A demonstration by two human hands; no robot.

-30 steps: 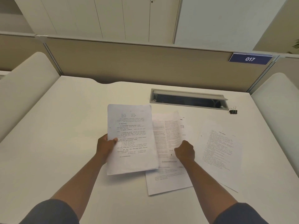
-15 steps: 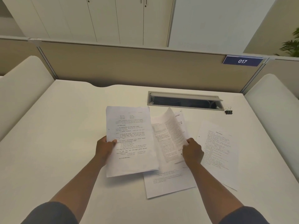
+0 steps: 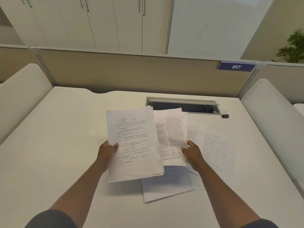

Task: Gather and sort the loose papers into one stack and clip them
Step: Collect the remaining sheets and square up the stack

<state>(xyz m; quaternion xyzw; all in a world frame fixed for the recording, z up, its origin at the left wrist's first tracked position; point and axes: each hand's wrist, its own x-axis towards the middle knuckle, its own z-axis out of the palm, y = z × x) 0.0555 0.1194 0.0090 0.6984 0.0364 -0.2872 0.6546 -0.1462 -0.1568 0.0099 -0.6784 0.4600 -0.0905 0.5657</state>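
Left hand (image 3: 107, 151) grips stack (image 3: 134, 145); right hand (image 3: 191, 153) lifts sheet (image 3: 171, 135).

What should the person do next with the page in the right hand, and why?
Probably slide the two-column page, pinched in the right hand, onto the stack that the left hand holds raised off the desk. The two already sit side by side, almost touching. More sheets lie below, another sheet lies to the right, and the binder clip waits untouched.
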